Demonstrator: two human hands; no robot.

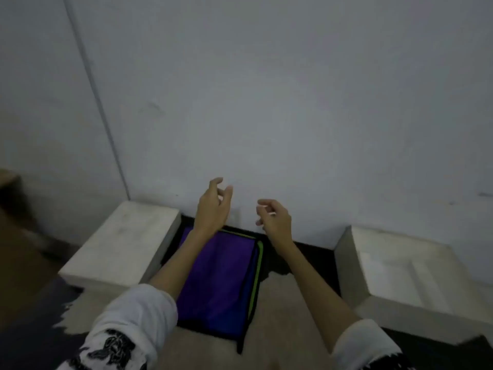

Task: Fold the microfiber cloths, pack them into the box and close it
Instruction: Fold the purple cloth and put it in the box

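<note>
A folded stack of microfiber cloths [221, 279] lies low in the middle of the view, purple-blue on top with a green edge along its right side and black trim. My left hand [213, 206] is raised above the stack's far end, fingers loosely curled and apart, holding nothing. My right hand [274, 217] hovers to the right of it, also empty with fingers bent. Both forearms reach forward from white patterned sleeves. The stack rests on a tan surface [282, 316] that may be the box, but I cannot tell.
A pale grey wall [266, 102] fills the upper view. Two whitish blocks flank the cloths, the left block [125, 241] and the right block [400, 273]. A brown cardboard surface [16, 236] shows at far left.
</note>
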